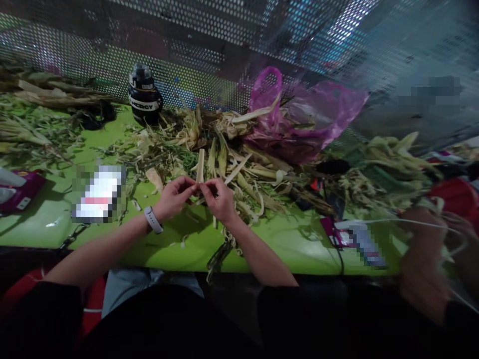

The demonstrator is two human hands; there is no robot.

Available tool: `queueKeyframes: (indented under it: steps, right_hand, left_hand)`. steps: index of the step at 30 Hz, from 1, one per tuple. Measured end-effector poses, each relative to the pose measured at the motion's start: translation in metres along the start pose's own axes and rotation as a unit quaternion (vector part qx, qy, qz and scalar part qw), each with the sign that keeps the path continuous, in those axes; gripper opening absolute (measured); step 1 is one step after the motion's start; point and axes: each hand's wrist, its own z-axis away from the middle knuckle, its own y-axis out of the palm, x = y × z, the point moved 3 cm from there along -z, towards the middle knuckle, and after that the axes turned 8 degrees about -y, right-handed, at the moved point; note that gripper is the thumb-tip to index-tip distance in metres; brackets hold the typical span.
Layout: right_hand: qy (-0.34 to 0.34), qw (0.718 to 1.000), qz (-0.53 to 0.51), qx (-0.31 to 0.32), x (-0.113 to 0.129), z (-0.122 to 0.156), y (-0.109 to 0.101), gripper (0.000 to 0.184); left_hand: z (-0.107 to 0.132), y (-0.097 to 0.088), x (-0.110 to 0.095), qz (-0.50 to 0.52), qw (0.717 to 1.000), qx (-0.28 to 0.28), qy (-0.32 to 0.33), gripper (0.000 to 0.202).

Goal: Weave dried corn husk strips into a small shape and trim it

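My left hand (175, 196), with a pale band on its wrist, is closed in a pinch at the middle of the table. Fingertip to fingertip with it, my right hand (218, 198) pinches too. Between them they grip a pale, flat strip of dried husk (201, 165), whose free end stands up away from me. Fingers cover its lower end. Just beyond my hands spreads a heap of dried husks and leaves (247, 184), with green stringy pieces (190, 160) mixed in.
A dark bottle (145, 97) and a pink plastic bag (299, 132) stand by the perforated metal screen (209, 55). Phones lie left (99, 194) and right (367, 247) on the green table (168, 252). A co-worker's arm (424, 259) reaches in at right; purple packs (22, 192) sit at left.
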Motion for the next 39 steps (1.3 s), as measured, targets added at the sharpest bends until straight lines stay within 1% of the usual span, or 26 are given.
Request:
queueKeyframes:
  steps: [2,5,7,10,15,19,22,25,28,31,34,36,37,39]
  right_hand:
    - [-0.03,1.0,-0.008,-0.002,-0.002,-0.001,-0.001,0.016]
    - [-0.087,0.996,0.0,0.004,-0.002,-0.004,-0.005,0.015]
    - [-0.117,0.993,0.013,0.016,-0.002,-0.007,-0.006,0.011]
    - [-0.141,0.989,0.021,0.039,-0.001,-0.01,-0.007,0.009]
    - [-0.161,0.985,0.01,0.055,0.001,-0.013,-0.007,0.009]
    - [-0.186,0.981,0.028,0.049,0.0,-0.011,-0.006,0.01]
    - [-0.212,0.975,0.037,0.059,-0.003,-0.009,-0.005,0.009]
    - [-0.22,0.972,0.055,0.067,-0.005,-0.007,-0.003,0.009]
    - [-0.205,0.975,0.07,0.043,-0.003,-0.006,-0.003,0.007]
    - [-0.152,0.986,0.059,0.021,0.001,-0.003,-0.002,0.006]
    - [-0.061,0.998,-0.012,0.02,0.002,0.0,0.001,0.011]
    - [-0.005,0.997,-0.075,0.015,0.001,0.001,0.002,0.019]
    - [0.012,0.995,-0.103,0.01,0.001,0.001,0.003,0.024]
    - [0.022,0.99,-0.138,0.0,0.003,0.0,0.002,0.034]
  left_hand:
    - [-0.002,-0.002,0.002,0.05,0.999,-0.002,-0.017,0.031]
    - [-0.006,-0.004,0.005,0.135,0.989,-0.002,-0.066,0.035]
    - [-0.008,-0.006,0.007,0.164,0.981,0.004,-0.099,0.034]
    - [-0.009,-0.008,0.007,0.158,0.979,0.017,-0.125,0.03]
    - [-0.007,-0.007,0.007,0.135,0.982,0.044,-0.125,0.024]
    - [-0.005,-0.003,0.007,0.169,0.973,0.054,-0.151,0.019]
    - [-0.004,-0.001,0.007,0.194,0.964,0.054,-0.172,0.015]
    - [-0.004,0.0,0.007,0.201,0.963,0.055,-0.171,0.016]
    - [-0.003,0.001,0.008,0.191,0.969,0.057,-0.145,0.021]
    - [-0.002,0.002,0.008,0.168,0.98,0.051,-0.099,0.027]
    - [-0.001,0.003,0.007,0.123,0.99,0.047,-0.058,0.031]
    - [0.001,0.004,0.006,0.096,0.993,0.05,-0.04,0.033]
    - [0.001,0.005,0.005,0.086,0.994,0.052,-0.032,0.033]
    - [0.003,0.006,0.002,0.065,0.996,0.054,-0.014,0.032]
